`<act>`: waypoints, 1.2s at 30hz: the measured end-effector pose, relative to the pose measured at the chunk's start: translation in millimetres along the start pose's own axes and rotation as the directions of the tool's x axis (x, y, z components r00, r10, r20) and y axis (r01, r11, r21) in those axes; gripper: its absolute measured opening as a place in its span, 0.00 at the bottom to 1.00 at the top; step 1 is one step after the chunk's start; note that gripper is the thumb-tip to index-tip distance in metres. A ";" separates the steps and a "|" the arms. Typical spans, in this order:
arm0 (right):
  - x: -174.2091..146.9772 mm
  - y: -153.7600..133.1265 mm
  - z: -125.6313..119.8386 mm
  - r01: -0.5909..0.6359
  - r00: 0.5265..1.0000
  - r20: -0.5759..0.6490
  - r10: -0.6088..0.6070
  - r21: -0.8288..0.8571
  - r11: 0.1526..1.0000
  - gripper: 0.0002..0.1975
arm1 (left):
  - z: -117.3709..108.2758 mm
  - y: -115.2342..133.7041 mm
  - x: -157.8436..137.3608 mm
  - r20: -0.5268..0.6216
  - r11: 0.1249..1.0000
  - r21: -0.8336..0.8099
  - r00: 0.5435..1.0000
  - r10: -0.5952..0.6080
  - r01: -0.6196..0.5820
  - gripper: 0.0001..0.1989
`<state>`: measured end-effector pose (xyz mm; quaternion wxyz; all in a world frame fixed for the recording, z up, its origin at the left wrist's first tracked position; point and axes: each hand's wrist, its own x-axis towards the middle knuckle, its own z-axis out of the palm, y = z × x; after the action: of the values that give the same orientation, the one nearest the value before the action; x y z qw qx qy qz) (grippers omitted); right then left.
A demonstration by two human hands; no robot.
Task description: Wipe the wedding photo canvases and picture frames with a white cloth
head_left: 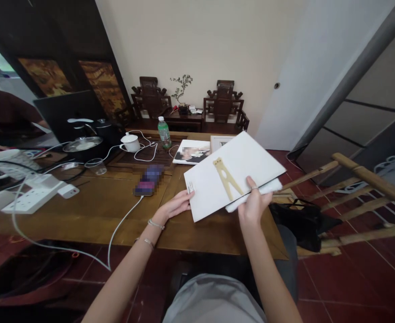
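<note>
You've got the white board [240, 168] lifted off the worktop [197, 235], tilted, to the right of the phone [147, 181]. Left hand [180, 204]: fingers closed on the edge nearest the phone. Right hand [253, 204]: fingers clamping the board plus a white bundle [274, 185] underneath. Lifting looks done, imo; it's not set down yet.

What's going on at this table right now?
A person holds a flat white board with a tan, two-legged design over the wooden table. The left hand grips its left end; the right hand holds its near edge together with a folded white cloth or tissue. To the left, a phone lies plugged into a white cable; a green-labelled bottle stands farther back.
</note>
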<state>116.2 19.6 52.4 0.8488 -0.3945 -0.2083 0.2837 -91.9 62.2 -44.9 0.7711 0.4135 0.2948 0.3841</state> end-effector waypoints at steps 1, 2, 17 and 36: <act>0.2 6.4 -4.1 -0.054 0.998 -0.023 0.054 0.030 0.998 0.28 | 0.2 -1.1 1.8 -0.042 1.000 -0.030 0.999 0.006 -0.007 0.18; 0.1 12.0 -8.5 -0.092 0.995 -0.039 0.094 0.051 0.994 0.28 | 0.6 -1.7 3.4 -0.082 0.998 -0.060 0.996 0.017 -0.022 0.17; 39.5 -23.6 -98.3 0.325 0.924 -0.121 -0.362 -0.248 0.912 0.33 | 2.8 8.3 6.6 -0.367 0.995 -0.074 0.930 0.032 -0.064 0.16; 53.4 12.0 -126.6 0.987 0.158 0.957 0.244 -0.153 -0.042 0.19 | -3.8 12.9 0.9 -0.400 0.996 0.039 0.912 0.093 -0.084 0.16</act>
<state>225.7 -9.5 -26.3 0.1650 -0.4663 -0.8594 -0.1296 -98.8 69.2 -35.7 0.6715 0.3469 0.4320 0.4920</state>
